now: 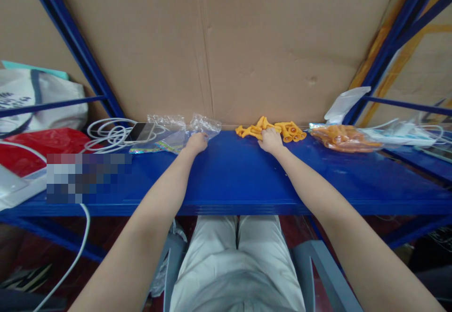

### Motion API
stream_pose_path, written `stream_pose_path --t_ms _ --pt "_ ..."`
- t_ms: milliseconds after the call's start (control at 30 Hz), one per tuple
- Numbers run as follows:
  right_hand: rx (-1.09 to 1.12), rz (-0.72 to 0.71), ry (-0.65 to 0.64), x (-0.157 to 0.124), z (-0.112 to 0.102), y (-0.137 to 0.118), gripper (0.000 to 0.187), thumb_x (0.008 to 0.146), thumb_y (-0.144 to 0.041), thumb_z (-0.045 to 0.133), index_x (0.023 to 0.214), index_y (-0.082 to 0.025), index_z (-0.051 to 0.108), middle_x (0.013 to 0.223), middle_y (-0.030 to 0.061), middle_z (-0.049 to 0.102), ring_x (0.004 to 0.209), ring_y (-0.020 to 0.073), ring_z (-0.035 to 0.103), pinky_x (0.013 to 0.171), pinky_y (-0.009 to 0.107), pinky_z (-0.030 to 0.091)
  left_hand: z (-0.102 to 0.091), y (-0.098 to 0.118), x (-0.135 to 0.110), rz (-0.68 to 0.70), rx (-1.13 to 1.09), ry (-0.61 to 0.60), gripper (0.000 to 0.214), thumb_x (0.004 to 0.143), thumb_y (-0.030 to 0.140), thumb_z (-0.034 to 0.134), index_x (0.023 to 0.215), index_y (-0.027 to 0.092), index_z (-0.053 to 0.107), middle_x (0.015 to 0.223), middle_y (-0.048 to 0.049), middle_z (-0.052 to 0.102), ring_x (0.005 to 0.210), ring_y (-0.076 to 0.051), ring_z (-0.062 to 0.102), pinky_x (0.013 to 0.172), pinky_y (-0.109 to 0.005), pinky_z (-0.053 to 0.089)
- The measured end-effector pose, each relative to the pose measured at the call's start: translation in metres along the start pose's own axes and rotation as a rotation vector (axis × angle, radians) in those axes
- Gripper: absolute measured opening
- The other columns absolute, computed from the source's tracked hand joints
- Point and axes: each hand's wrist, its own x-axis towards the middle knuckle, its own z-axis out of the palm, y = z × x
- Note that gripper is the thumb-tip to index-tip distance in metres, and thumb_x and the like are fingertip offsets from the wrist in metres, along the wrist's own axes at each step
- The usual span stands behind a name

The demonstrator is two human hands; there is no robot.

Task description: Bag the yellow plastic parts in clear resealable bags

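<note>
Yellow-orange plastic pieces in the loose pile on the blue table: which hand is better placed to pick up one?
Probably the right hand: it is at the yellow-orange plastic pieces, while the left hand is farther away, at the clear plastic bags.

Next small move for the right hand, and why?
I'd probably draw one orange piece slightly clear of the pile with the right hand: its fingers are in among the loose pieces, and they lie bunched together. The left hand is at a clear plastic bag, apart from them. Whether the right grip is closed, I can't tell.
</note>
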Motion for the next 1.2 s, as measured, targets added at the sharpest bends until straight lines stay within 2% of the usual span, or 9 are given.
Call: stream_pose_path --t_ms 133,367,467,567,700,867,967,1067,1200 --pt "0.035 0.053 -0.112 0.002 0.002 0.006 0.042 0.093 -0.033 0.05 0.126 -0.009 0.061 0.126 0.0219 0.065 0.123 0.0322 0.058 0.099 0.041 0.046 0.004 0.0 -0.001 0.024 0.006 -0.046 0.04 0.086 0.012 0.05 0.119 0.017 0.073 0.126 -0.0111 0.069 0.121 -0.024 0.062 0.104 -0.026 0.045" --pt "0.158 0.058 -0.098 0.007 0.0 0.014 0.041 0.093 -0.032 0.054 0.127 -0.012 0.061 0.129 0.0187 0.065 0.123 0.0312 0.06 0.101 0.041 0.046 0.004 0.0 0.001 0.089 -0.104 -0.131 0.05 0.074 0.0 0.05 0.113 0.019 0.076 0.122 -0.0082 0.071 0.118 -0.022 0.065 0.1 -0.022 0.046" --pt "0.306 0.008 -0.065 0.01 0.002 0.018 0.041 0.092 -0.031 0.055 0.128 -0.012 0.059 0.132 0.0191 0.063 0.123 0.03 0.059 0.103 0.04 0.045 -0.003 -0.001 0.002 0.117 -0.185 -0.158 0.05 0.068 -0.002 0.05 0.104 0.017 0.078 0.112 -0.0076 0.075 0.108 -0.022 0.069 0.093 -0.022 0.05" --pt "0.458 -0.069 -0.016 0.014 0.006 0.022 0.035 0.088 -0.025 0.06 0.121 -0.013 0.061 0.129 0.02 0.064 0.121 0.0297 0.06 0.105 0.042 0.043 -0.01 0.001 0.002 0.131 -0.247 -0.162 0.039 0.065 -0.001 0.052 0.087 0.014 0.08 0.094 -0.0081 0.078 0.095 -0.023 0.072 0.084 -0.021 0.052" --pt "0.706 -0.169 0.051 0.017 0.009 0.025 0.025 0.085 -0.022 0.062 0.108 -0.013 0.059 0.112 0.0173 0.069 0.102 0.0264 0.066 0.092 0.041 0.049 -0.014 0.006 0.0 0.182 -0.322 -0.222 0.03 0.062 0.0 0.049 0.065 0.015 0.076 0.071 -0.0049 0.075 0.077 -0.019 0.071 0.072 -0.021 0.052" --pt "0.901 -0.298 0.05 0.017 -0.002 0.02 0.021 0.083 -0.028 0.064 0.098 -0.015 0.059 0.093 0.0096 0.068 0.081 0.0199 0.065 0.079 0.036 0.051 -0.012 0.015 -0.004 0.307 -0.371 -0.332 0.029 0.056 0.002 0.043 0.052 0.018 0.067 0.052 0.0023 0.064 0.059 -0.013 0.063 0.059 -0.019 0.046" --pt "0.87 -0.346 -0.033 0.014 -0.012 0.016 0.022 0.082 -0.03 0.066 0.098 -0.016 0.063 0.086 0.0053 0.068 0.075 0.018 0.064 0.077 0.036 0.052 -0.01 0.021 -0.007 0.349 -0.343 -0.344 0.028 0.055 0.003 0.044 0.056 0.018 0.067 0.049 0.0039 0.061 0.055 -0.012 0.061 0.055 -0.02 0.044" --pt "0.738 -0.359 -0.116 0.01 -0.021 0.017 0.017 0.08 -0.027 0.068 0.094 -0.016 0.068 0.087 0.005 0.069 0.08 0.0192 0.065 0.081 0.036 0.051 -0.008 0.027 -0.008 0.334 -0.281 -0.321 0.034 0.058 0.002 0.045 0.071 0.017 0.073 0.057 0.0025 0.066 0.063 -0.014 0.065 0.058 -0.02 0.047" --pt "0.545 -0.316 -0.151 0.006 -0.029 0.022 0.016 0.078 -0.023 0.069 0.092 -0.015 0.073 0.095 0.0079 0.072 0.092 0.0227 0.066 0.087 0.037 0.05 -0.004 0.03 -0.009 0.311 -0.172 -0.227 0.041 0.071 0.004 0.046 0.095 0.017 0.076 0.096 -0.0047 0.077 0.097 -0.018 0.07 0.087 -0.024 0.052"
